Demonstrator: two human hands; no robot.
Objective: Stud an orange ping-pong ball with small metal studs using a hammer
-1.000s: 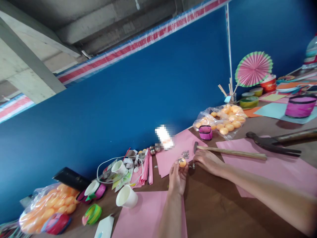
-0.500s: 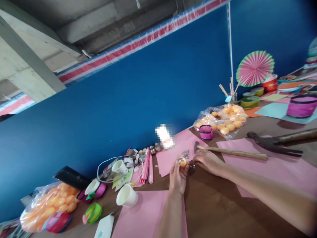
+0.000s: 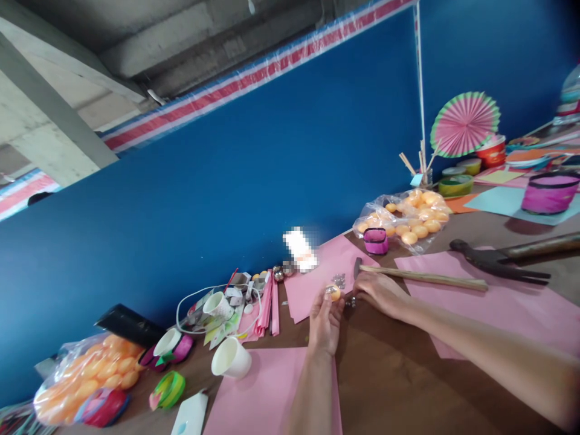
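Observation:
My left hand [image 3: 325,323] is closed around an orange ball [image 3: 334,292], held between thumb and fingers. The ball's top looks open, with small silvery bits in it. Just to the right, my right hand [image 3: 379,294] rests low over the brown table, its fingers bent together. Whatever may be between those fingertips is too small to make out. A few shiny silvery pieces [image 3: 351,301] lie by the fingertips, and a small pile of silvery pieces [image 3: 339,280] sits on pink paper [image 3: 312,284] behind the ball. Beyond my right hand is a small wooden-handled hammer [image 3: 426,277].
A claw hammer [image 3: 493,263] lies at the right on pink paper. Bags of orange balls [image 3: 419,217] stand at the back right and far left. A white cup [image 3: 231,357], a green ring-shaped thing [image 3: 168,389] and paper scraps are at the left. A blue partition [image 3: 226,181] closes the back.
The view has shifted very slightly. Both hands keep nearly the same places, with the ball still in my left hand.

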